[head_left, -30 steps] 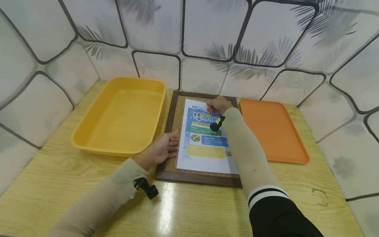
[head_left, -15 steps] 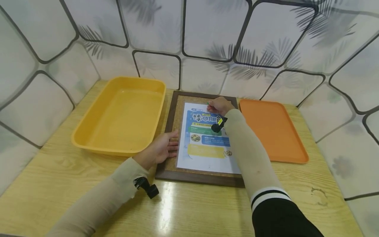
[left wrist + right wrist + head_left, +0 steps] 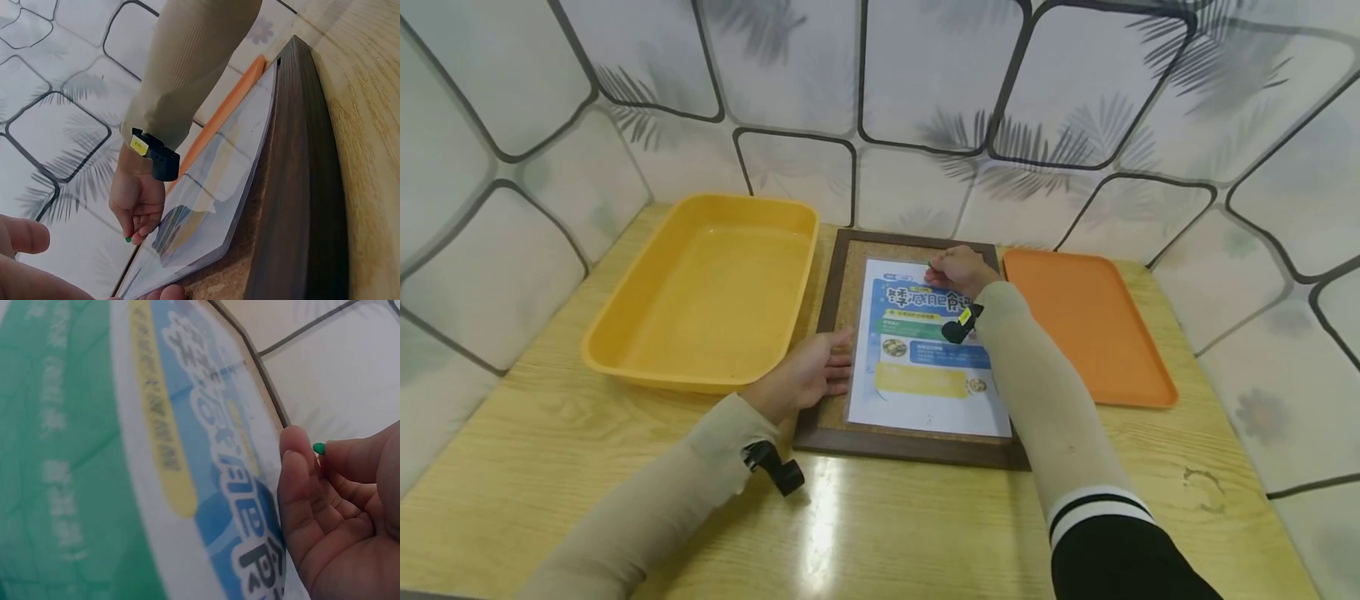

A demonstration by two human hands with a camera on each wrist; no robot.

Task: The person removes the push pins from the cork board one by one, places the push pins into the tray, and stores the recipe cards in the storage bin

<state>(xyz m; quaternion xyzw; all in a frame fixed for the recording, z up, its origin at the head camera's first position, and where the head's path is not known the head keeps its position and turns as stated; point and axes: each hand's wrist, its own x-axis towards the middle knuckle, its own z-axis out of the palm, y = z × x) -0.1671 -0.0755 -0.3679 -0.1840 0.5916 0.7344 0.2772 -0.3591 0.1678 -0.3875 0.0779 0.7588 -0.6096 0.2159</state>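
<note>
A printed poster (image 3: 917, 408) in a clear, glossy sleeve lies on a corkboard (image 3: 838, 410) with a dark wooden frame. My left hand (image 3: 808, 372) rests at the poster's left edge with its fingers extended, thumb up. Above the poster's upper part, my right hand (image 3: 962, 271) pinches a small green pushpin (image 3: 319, 448) between thumb and index finger. Only the pin's green head shows; its point is hidden by the fingers. In the left wrist view the right hand (image 3: 139, 203) is by the far end of the poster, its curled fingers close to the sheet.
A deep yellow tray (image 3: 700, 380) stands left of the corkboard, near my left wrist. A flat orange tray (image 3: 1090, 325) lies to the right, partly behind my right forearm. The wooden table (image 3: 730, 533) meets a patterned wall (image 3: 917, 192) at the back and sides.
The poster has slid slightly toward me and to the right on the corkboard. My right hand, holding the pushpin, has shifted a little right. The left hand has stayed nearly still.
</note>
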